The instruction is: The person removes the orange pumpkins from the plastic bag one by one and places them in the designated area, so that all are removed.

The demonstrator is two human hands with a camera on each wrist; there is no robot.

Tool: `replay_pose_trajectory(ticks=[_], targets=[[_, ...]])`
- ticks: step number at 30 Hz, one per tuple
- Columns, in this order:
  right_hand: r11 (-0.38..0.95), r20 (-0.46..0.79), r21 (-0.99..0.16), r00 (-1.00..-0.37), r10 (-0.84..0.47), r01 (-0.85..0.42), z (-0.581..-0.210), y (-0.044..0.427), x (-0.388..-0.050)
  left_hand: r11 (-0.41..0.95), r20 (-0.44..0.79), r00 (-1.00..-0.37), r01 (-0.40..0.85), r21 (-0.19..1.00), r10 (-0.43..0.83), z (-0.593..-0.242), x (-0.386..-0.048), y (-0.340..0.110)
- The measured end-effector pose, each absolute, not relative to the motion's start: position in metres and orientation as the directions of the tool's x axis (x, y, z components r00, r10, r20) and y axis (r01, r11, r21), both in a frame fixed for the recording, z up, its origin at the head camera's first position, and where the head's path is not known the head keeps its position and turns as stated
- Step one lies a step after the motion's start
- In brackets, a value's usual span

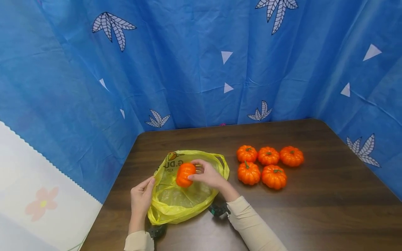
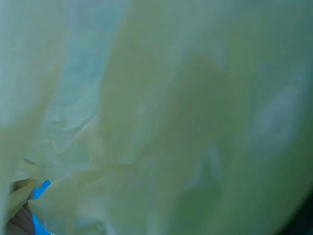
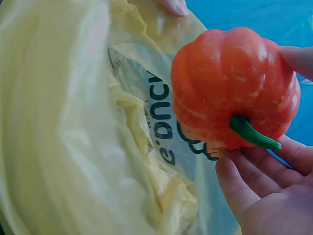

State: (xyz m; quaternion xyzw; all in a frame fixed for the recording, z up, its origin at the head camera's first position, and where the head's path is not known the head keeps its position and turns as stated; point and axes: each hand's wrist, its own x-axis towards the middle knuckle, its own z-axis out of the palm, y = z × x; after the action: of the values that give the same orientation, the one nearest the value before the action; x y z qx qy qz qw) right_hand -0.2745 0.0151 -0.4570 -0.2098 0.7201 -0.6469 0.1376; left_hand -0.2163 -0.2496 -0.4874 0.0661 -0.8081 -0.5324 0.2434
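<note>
A yellow plastic bag point(image 1: 176, 211) with dark printing lies spread open on the table. My left hand point(image 1: 142, 197) pinches its left rim between thumb and fingers. Over the bag's opening, my right hand point(image 1: 208, 174) holds a small orange pumpkin point(image 1: 185, 175) by its side. In the right wrist view the pumpkin point(image 3: 234, 83) shows its green stem, with the thumb on one side and the fingers point(image 3: 239, 181) on the other. Bag plastic point(image 2: 161, 107) fills nearly the whole left wrist view and hides the left hand there.
Several more orange pumpkins, one of them a front pumpkin point(image 1: 274, 177), stand in two rows right of the bag. The brown wooden table point(image 1: 326, 195) reaches back to a blue curtain point(image 1: 201, 62). A white cloth point(image 1: 41, 195) hangs at the left.
</note>
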Motion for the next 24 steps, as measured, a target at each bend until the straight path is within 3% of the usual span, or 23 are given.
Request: replay_pose_trajectory(ticks=[24], targets=[[0.130,0.165,-0.960,-0.873,-0.459,-0.250,-0.433,0.041,-0.274,0.438,0.348,-0.870,0.177,0.882,-0.349,-0.485,-0.215,-0.248]])
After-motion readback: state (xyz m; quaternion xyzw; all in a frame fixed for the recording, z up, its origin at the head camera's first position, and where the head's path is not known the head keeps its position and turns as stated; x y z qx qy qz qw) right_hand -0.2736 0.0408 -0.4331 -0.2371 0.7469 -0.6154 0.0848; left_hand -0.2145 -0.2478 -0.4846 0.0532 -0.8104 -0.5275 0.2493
